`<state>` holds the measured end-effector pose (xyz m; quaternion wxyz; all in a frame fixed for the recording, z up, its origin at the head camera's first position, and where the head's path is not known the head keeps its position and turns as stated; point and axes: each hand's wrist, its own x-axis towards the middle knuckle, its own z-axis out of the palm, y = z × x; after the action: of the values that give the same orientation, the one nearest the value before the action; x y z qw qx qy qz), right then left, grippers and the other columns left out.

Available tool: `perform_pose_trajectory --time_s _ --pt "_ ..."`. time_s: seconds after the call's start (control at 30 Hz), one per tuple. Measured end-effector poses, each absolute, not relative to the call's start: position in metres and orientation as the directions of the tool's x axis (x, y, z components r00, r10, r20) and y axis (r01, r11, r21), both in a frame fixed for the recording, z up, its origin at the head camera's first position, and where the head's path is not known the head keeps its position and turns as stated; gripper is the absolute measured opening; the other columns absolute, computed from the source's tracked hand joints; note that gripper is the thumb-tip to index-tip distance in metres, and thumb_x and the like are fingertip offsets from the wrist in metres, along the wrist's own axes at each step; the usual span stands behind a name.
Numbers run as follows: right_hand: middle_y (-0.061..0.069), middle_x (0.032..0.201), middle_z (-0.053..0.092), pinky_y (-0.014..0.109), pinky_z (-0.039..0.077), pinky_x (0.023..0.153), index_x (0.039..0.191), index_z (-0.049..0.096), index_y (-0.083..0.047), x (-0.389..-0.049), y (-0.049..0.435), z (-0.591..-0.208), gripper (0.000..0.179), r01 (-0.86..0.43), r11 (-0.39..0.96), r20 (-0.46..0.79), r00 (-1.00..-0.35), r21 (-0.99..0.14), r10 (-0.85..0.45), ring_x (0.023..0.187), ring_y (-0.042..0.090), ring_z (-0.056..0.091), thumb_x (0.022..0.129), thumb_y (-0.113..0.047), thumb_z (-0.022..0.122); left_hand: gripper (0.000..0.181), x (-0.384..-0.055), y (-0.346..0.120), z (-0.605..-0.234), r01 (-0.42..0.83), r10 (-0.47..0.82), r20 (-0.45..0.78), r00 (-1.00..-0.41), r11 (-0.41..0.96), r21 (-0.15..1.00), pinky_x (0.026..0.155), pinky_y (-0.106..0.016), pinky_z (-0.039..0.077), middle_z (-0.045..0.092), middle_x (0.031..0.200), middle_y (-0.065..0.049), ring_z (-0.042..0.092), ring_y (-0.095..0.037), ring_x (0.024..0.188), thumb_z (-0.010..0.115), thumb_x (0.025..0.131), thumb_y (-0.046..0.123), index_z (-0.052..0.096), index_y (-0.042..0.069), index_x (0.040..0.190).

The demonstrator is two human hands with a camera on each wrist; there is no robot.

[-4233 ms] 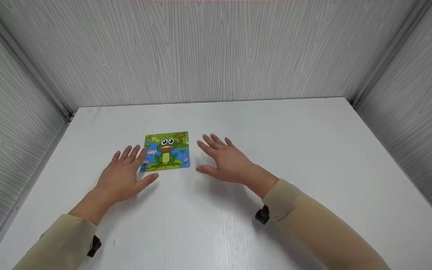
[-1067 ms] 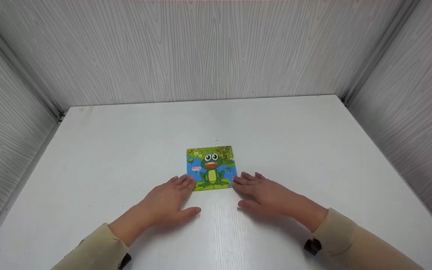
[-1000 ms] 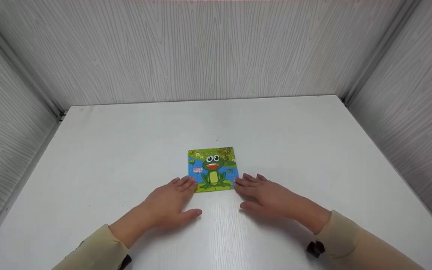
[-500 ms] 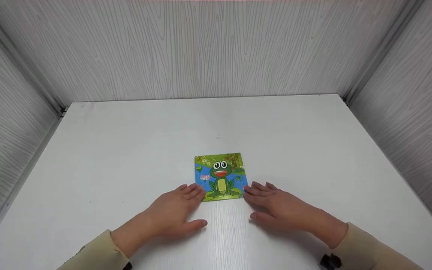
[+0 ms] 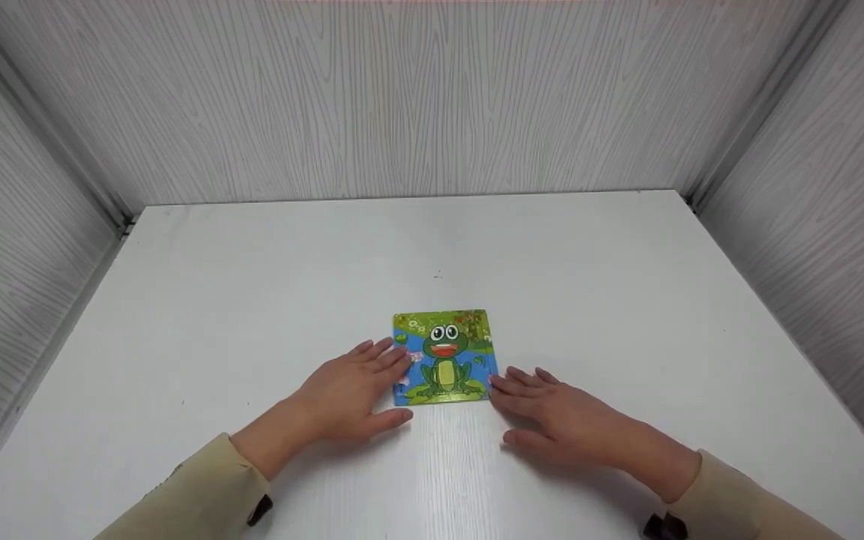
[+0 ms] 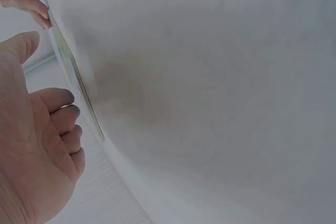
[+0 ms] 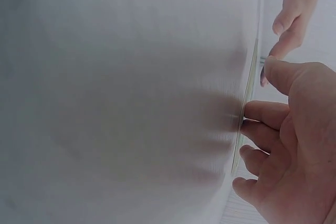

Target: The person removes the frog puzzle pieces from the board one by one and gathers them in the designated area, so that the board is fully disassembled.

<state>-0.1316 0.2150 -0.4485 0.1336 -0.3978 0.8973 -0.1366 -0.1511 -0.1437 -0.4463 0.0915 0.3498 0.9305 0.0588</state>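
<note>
While the table (image 5: 267,292) bears it, the right grip (image 5: 561,417) touches the board (image 5: 445,361).

Left hand (image 5: 349,391), right hand (image 5: 571,421): bare. Left cuff (image 5: 231,472): loose beige cloth, straight hem. Small angular black block (image 5: 259,511) just beside it, thumb side. Left sleeve (image 5: 181,504) behind it, same beige, dark flecks along outer edge. Right sleeve (image 5: 739,499), well right of it, matches; second black block (image 5: 666,527) on side nearer left cuff.
</note>
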Motion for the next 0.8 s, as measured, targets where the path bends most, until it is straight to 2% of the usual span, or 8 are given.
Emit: perform_pose_trajectory --time_s 0.2,0.33,0.4,0.6,0.7,0.8 --pt "0.003 0.169 0.038 0.061 0.024 0.125 0.161 0.047 -0.012 -0.134 0.214 -0.447 0.066 -0.676 0.650 -0.149 -0.645 -0.348 -0.750 0.158 0.031 0.029 0.110 -0.054 0.049 0.082 -0.160 -0.146 -0.448 0.637 0.667 -0.165 -0.726 0.744 0.203 0.130 -0.045 0.019 0.036 0.170 -0.008 0.024 -0.028 0.161 0.045 0.105 0.064 0.039 0.008 0.165" --pt "0.007 0.165 0.046 0.062 0.027 0.124 0.158 0.053 -0.010 -0.141 0.211 -0.441 0.062 -0.697 0.634 -0.124 -0.634 -0.337 -0.763 0.156 0.035 0.033 0.112 -0.051 0.049 0.081 -0.162 -0.146 -0.448 0.627 0.666 -0.172 -0.726 0.743 0.235 0.129 -0.045 0.020 0.037 0.170 -0.007 0.026 -0.027 0.160 0.046 0.105 0.063 0.039 0.008 0.164" --pt "0.009 0.161 0.051 0.061 0.030 0.123 0.155 0.056 -0.008 -0.148 0.207 -0.436 0.057 -0.699 0.621 -0.080 -0.639 -0.353 -0.765 0.154 0.036 0.038 0.111 -0.045 0.053 0.080 -0.163 -0.146 -0.448 0.626 0.669 -0.168 -0.724 0.740 0.246 0.129 -0.045 0.021 0.038 0.169 -0.008 0.027 -0.028 0.160 0.046 0.105 0.062 0.040 0.007 0.164" --pt "0.007 0.148 0.064 0.052 0.047 0.113 0.145 0.066 -0.009 -0.177 0.182 -0.409 0.046 -0.653 0.587 0.046 -0.686 -0.479 -0.726 0.142 0.030 0.056 0.104 -0.028 0.072 0.079 -0.163 -0.146 -0.446 0.620 0.665 -0.168 -0.727 0.742 0.254 0.129 -0.045 0.023 0.039 0.168 -0.008 0.030 -0.028 0.159 0.047 0.105 0.060 0.041 0.007 0.163" --pt "0.003 0.144 0.067 0.047 0.051 0.111 0.143 0.068 -0.012 -0.196 0.165 -0.401 0.046 -0.601 0.587 0.050 -0.721 -0.543 -0.691 0.136 0.023 0.061 0.100 -0.026 0.077 0.079 -0.163 -0.145 -0.445 0.614 0.661 -0.177 -0.729 0.746 0.257 0.129 -0.045 0.022 0.039 0.168 -0.007 0.029 -0.027 0.159 0.047 0.105 0.061 0.041 0.008 0.164" --pt "0.005 0.140 0.070 0.048 0.051 0.110 0.142 0.070 -0.011 -0.216 0.147 -0.401 0.046 -0.535 0.588 0.023 -0.751 -0.606 -0.660 0.131 0.025 0.064 0.099 -0.026 0.078 0.079 -0.162 -0.145 -0.444 0.608 0.658 -0.184 -0.730 0.748 0.266 0.129 -0.045 0.022 0.038 0.169 -0.007 0.028 -0.026 0.159 0.047 0.105 0.060 0.040 0.008 0.164"
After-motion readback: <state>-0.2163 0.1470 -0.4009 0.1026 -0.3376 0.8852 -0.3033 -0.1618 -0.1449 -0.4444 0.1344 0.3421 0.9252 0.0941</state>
